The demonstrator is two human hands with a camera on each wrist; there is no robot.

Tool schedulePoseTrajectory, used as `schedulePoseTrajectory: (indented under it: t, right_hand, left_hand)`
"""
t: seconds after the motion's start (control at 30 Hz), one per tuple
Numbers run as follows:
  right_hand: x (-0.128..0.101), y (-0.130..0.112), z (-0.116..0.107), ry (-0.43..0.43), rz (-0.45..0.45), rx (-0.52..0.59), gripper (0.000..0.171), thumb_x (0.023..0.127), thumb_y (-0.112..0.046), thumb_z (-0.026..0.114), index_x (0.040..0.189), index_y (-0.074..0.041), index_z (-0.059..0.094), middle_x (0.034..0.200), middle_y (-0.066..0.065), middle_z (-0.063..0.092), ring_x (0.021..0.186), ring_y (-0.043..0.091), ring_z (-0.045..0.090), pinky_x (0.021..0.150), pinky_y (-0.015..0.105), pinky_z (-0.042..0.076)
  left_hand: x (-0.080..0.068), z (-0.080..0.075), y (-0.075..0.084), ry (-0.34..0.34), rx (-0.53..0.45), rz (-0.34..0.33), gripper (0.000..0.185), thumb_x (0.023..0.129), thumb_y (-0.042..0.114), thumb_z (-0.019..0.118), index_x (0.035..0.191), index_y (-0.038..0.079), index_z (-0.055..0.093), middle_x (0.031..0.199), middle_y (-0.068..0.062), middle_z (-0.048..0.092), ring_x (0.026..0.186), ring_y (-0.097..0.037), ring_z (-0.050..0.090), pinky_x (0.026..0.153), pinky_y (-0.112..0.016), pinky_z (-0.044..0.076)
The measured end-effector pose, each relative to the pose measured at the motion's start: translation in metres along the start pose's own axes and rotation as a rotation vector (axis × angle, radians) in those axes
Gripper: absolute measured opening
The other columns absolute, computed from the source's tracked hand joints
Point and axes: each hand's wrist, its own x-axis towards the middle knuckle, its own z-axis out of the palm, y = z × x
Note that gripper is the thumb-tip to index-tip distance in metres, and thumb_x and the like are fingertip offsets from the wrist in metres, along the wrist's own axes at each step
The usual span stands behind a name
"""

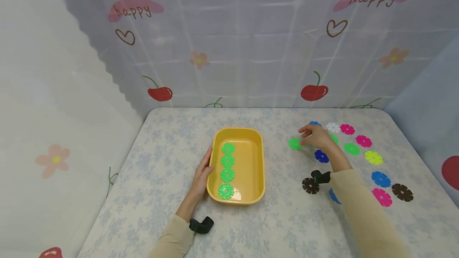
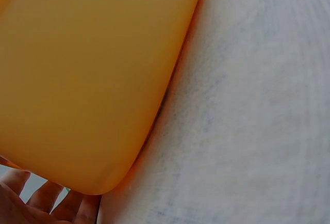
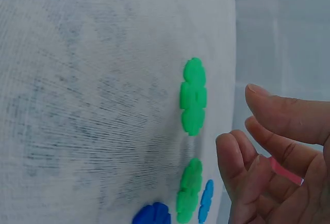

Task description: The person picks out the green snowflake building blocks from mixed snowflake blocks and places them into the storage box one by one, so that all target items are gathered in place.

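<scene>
My left hand (image 1: 201, 176) grips the left side of a yellow plastic tray (image 1: 261, 166), its thumb over the rim and its fingers along the outer wall. Inside the tray, several green notched plastic discs (image 1: 227, 175) lie in a column along the left side. The tray's outer wall (image 2: 93, 79) fills much of the left wrist view. My right hand (image 1: 317, 136) hovers over the right part of the table, fingers loosely bent and apart, holding nothing. Nearest to it lies a green disc (image 1: 295, 144), also seen as a green disc (image 3: 193, 97) in the right wrist view, apart from the fingertips.
Around the right hand lie more discs: a dark blue disc (image 1: 321, 156), a white disc (image 1: 333, 127), a pink disc (image 1: 363, 141), a yellow disc (image 1: 373, 157) and a black disc (image 1: 310, 186). A patterned curtain (image 1: 236, 51) hangs behind the table (image 1: 161, 146).
</scene>
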Motion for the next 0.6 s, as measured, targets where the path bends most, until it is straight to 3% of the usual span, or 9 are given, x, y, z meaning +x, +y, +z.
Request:
schedulePoseTrajectory:
  t: [0.17,0.4,0.6]
  right_hand:
    - [0.008,0.01,0.009,-0.012,0.039,-0.009,0.047,0.085,-0.009,0.071,0.127,0.006,0.056,0.118,0.025,0.056,0.103,0.034,0.055,0.077,0.035,0.049]
    - [0.012,0.017,0.018,-0.004,0.057,-0.041,0.049,0.082,-0.012,0.075,0.124,0.006,0.059,0.117,0.023,0.056,0.103,0.033,0.053,0.082,0.039,0.049]
    - [0.012,0.018,0.023,0.044,0.064,-0.054,0.047,0.081,-0.008,0.076,0.123,0.005,0.06,0.112,0.021,0.056,0.096,0.031,0.053,0.075,0.035,0.048]
  left_hand:
    - [0.0,0.001,0.001,-0.007,-0.006,0.006,0.06,0.103,0.011,0.034,0.158,0.028,0.018,0.165,0.004,0.01,0.152,-0.019,0.012,0.112,-0.018,0.03]
    - [0.0,0.001,0.001,-0.004,0.004,-0.001,0.06,0.103,0.01,0.034,0.158,0.026,0.017,0.165,0.004,0.01,0.152,-0.018,0.011,0.108,-0.011,0.03]
    - [0.0,0.0,0.001,-0.001,0.008,-0.006,0.06,0.103,0.01,0.034,0.158,0.026,0.017,0.165,0.005,0.01,0.152,-0.018,0.011,0.107,-0.01,0.03]
